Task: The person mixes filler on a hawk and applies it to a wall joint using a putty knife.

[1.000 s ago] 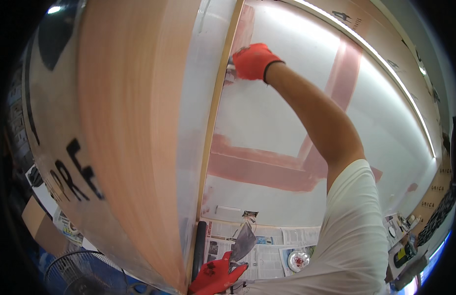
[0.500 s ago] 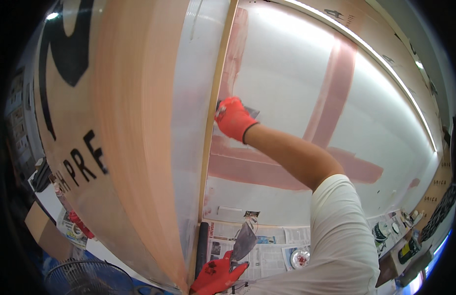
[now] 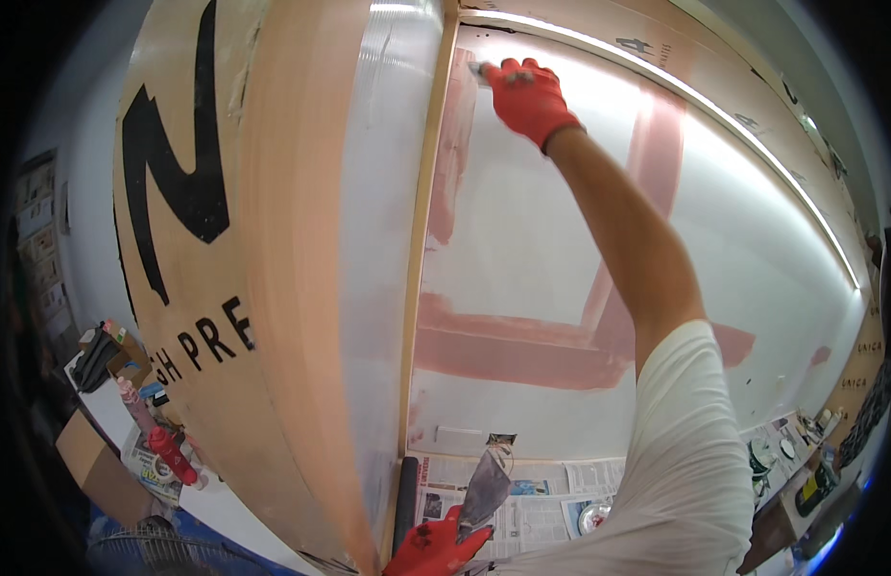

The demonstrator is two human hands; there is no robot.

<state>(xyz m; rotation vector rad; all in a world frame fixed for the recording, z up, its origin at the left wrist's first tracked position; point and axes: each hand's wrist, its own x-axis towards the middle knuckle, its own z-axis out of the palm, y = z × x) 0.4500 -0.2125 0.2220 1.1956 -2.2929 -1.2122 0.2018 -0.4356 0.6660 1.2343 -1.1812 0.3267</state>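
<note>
Near the top left of a white wall panel point(image 3: 541, 206), my right hand point(image 3: 534, 101) in a red glove grips a putty knife point(image 3: 477, 71). Most of that tool is hidden by the glove; its visible end is against or close to a pinkish filler strip point(image 3: 451, 154). Low in the picture my left hand point(image 3: 436, 547), also red-gloved, is closed around a wide putty knife point(image 3: 485, 490). Its grey, smeared blade points upward. Other pink filler bands point(image 3: 522, 350) cross the panel horizontally and vertically.
A tall wooden board point(image 3: 301, 288) with large black lettering stands close on the left. Newspaper point(image 3: 551, 475) covers the surface below the panel, with a round shiny container point(image 3: 593, 518) on it. Red bottles point(image 3: 169, 453) stand far left; a light strip point(image 3: 705, 120) runs above.
My right hand has risen along the panel's left side from mid-height toward its top. My left hand keeps its putty knife low down. The whole view has shifted slightly.
</note>
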